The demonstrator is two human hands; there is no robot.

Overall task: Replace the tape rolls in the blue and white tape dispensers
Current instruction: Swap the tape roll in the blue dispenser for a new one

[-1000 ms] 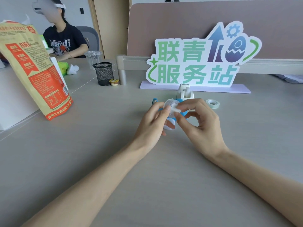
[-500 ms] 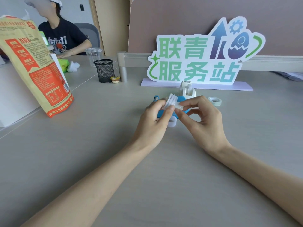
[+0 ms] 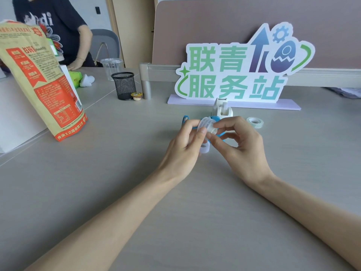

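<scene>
My left hand and my right hand meet above the desk, both pinching a clear tape roll on a white core. Right behind them lies the blue tape dispenser, mostly hidden by my fingers; its blue tip sticks out at the left. A small white core piece lies on the desk under my fingers. The white tape dispenser stands just behind, in front of the sign. Another clear tape roll lies flat on the desk to the right.
A green and blue sign on a lilac base stands at the back. A tall orange snack bag stands at the left. A black mesh cup, a small jelly cup and a clear plastic cup sit behind. A person stands far left.
My hands have kept turning the tape roll between the fingertips, nearly in place. The person at the back left has stood up from the chair.
</scene>
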